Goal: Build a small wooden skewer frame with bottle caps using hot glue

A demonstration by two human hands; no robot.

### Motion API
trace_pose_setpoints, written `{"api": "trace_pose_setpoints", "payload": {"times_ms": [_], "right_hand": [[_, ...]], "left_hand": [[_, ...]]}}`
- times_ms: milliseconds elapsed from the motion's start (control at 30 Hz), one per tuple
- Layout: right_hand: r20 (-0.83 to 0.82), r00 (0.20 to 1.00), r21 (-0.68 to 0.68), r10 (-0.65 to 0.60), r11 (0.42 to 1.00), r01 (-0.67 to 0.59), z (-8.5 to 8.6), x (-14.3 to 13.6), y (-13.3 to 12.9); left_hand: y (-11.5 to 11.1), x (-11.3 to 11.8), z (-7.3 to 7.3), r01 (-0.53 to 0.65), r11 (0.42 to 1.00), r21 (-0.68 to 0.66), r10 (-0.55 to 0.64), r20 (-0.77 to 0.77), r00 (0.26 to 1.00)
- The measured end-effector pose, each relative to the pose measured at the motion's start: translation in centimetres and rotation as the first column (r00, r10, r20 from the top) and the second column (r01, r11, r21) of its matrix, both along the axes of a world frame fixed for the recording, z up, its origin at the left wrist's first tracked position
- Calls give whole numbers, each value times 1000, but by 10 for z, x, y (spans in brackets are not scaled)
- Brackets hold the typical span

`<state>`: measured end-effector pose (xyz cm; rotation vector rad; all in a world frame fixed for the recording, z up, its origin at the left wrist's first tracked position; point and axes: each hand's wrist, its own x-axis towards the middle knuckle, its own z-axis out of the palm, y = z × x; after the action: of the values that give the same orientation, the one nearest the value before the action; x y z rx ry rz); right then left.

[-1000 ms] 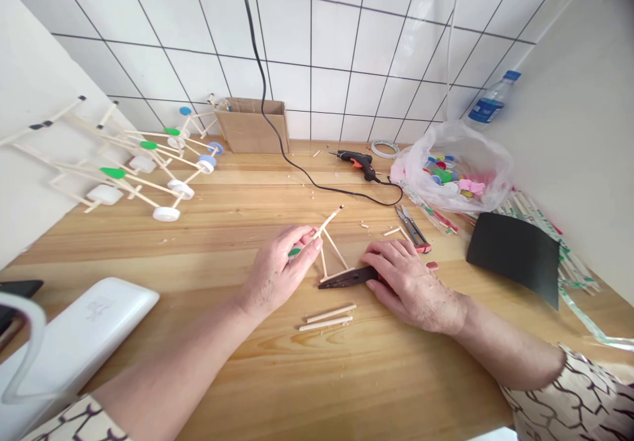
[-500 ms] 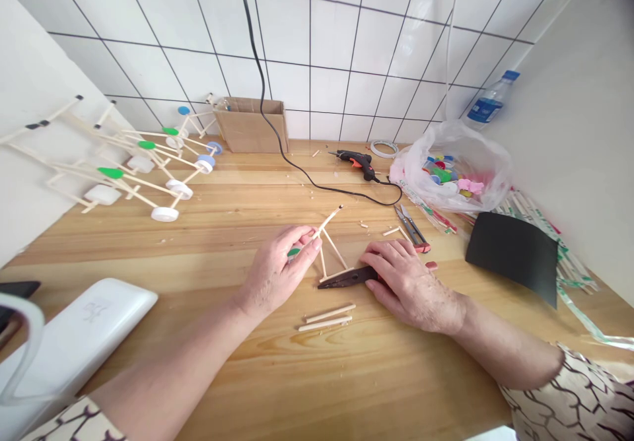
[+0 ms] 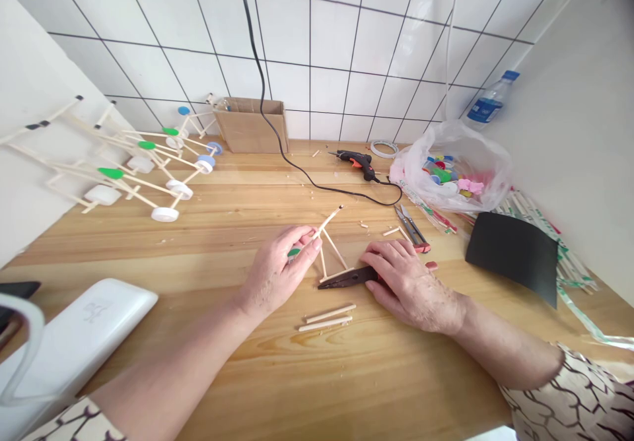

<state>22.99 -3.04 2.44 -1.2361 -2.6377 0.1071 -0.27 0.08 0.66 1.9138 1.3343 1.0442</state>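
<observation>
My left hand (image 3: pixel 277 266) pinches a small frame of thin wooden sticks (image 3: pixel 335 251) between thumb and fingers. One stick of it points up and right and ends in a dark tip. A green piece (image 3: pixel 294 253) shows partly under my left fingers. My right hand (image 3: pixel 409 282) is wrapped round the handles of dark pliers (image 3: pixel 347 278). Their jaws lie along the frame's lower crosspiece; whether they grip it I cannot tell. Two loose sticks (image 3: pixel 324 323) lie on the table in front of the pliers.
Stick-built models with bottle-cap wheels (image 3: pixel 165 214) stand at left, near a cardboard box (image 3: pixel 255 127). A glue gun (image 3: pixel 361 164), thread snips (image 3: pixel 413 226), a bag of caps (image 3: pixel 416 164) and a black sheet (image 3: pixel 512 253) lie at right. A white device (image 3: pixel 94 329) sits front left.
</observation>
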Motion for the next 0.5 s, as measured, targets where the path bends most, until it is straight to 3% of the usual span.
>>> {"api": "trace_pose_setpoints", "payload": {"times_ms": [500], "right_hand": [[8,1000,19,0,1000,0,-1,0,0]], "left_hand": [[0,0,0,3,1000,4,-3,2,1000]]}}
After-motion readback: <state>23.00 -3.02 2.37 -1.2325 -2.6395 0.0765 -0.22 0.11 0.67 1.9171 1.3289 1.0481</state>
